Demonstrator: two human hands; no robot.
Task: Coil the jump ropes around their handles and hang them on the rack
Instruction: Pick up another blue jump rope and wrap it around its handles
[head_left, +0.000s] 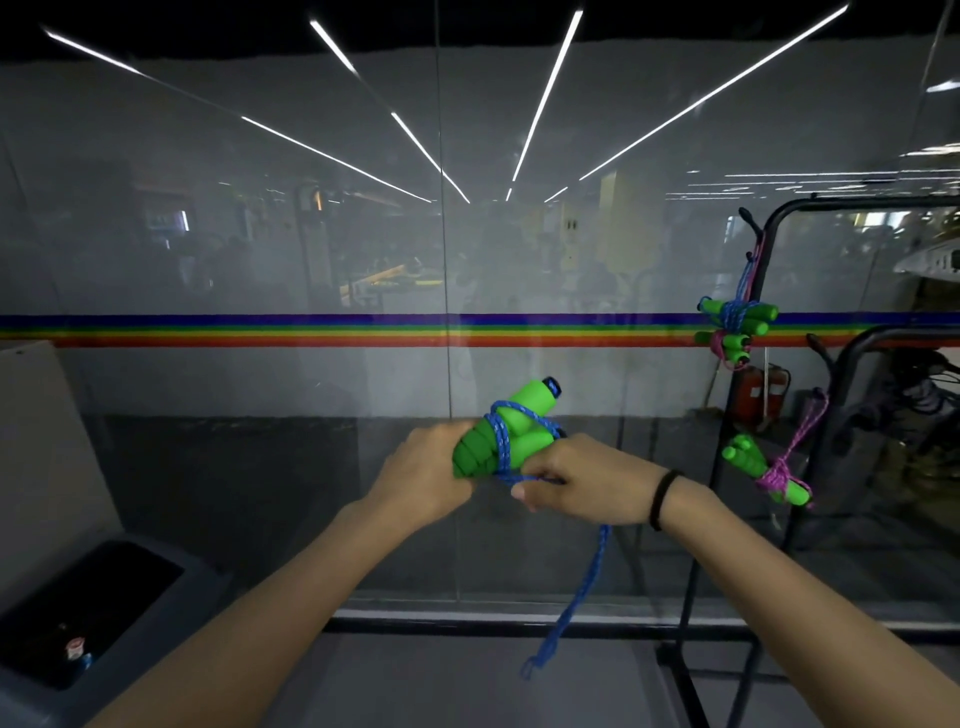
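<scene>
Two green foam handles (511, 434) of a jump rope are bundled together in front of me, with blue rope (500, 441) wound around them. My left hand (426, 475) grips the lower end of the handles. My right hand (576, 483) pinches the blue rope just below the bundle, and a doubled loop of it (574, 597) hangs down from that hand. At the right stands a black rack (763, 291). On it hang coiled ropes with green handles: a blue and pink cluster (737, 325) higher up and a purple-wrapped bundle (769, 470) lower down.
A glass wall with a rainbow stripe (311, 330) runs straight ahead. A grey bin with a dark opening (88, 608) sits at the lower left. Behind the rack are a red fire extinguisher (756, 392) and a second black frame (878, 338).
</scene>
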